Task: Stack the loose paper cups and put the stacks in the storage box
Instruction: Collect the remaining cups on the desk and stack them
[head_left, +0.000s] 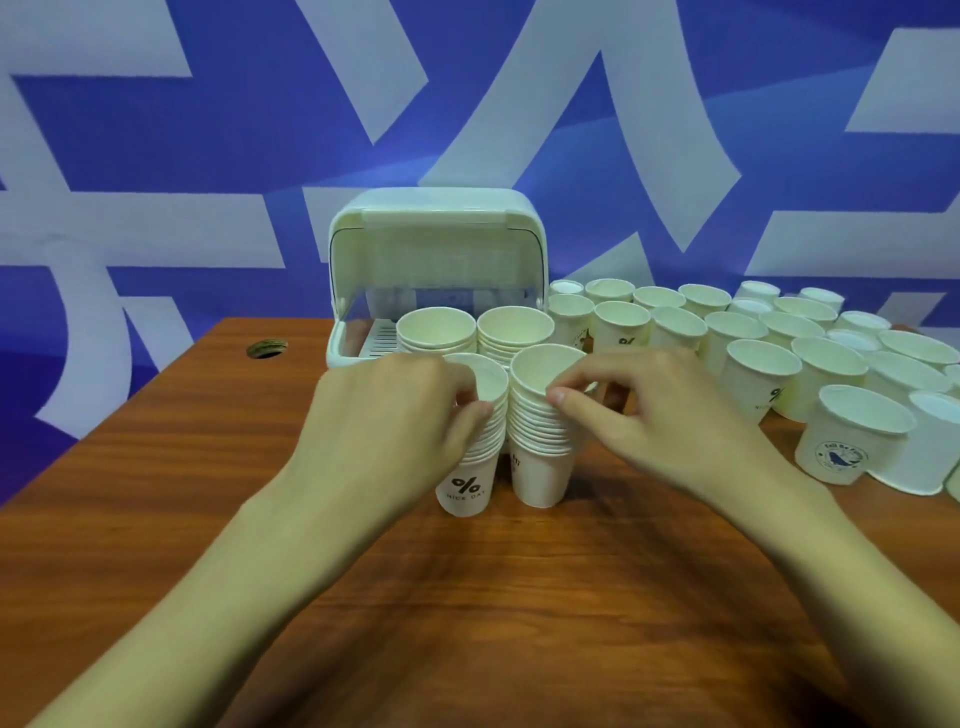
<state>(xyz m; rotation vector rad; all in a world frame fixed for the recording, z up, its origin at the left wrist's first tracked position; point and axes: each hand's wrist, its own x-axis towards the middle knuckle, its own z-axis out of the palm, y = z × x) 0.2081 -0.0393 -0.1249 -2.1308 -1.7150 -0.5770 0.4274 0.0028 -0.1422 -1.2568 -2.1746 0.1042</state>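
Note:
Two stacks of white paper cups stand side by side on the wooden table, in front of the storage box (436, 234). My left hand (395, 415) grips the upper part of the left stack (475, 467), whose bottom cup bears a "%" mark. My right hand (660, 415) pinches the rim of the top cup on the right stack (543, 441). The box is white with its lid raised, and two more stacks (436, 332) (514, 330) sit inside it. Several loose cups (753, 353) stand upright to the right.
The wooden table (467, 597) has a round cable hole (266, 348) at the back left. The loose cups fill its right side up to the edge of view. Behind the table is a blue wall with white shapes.

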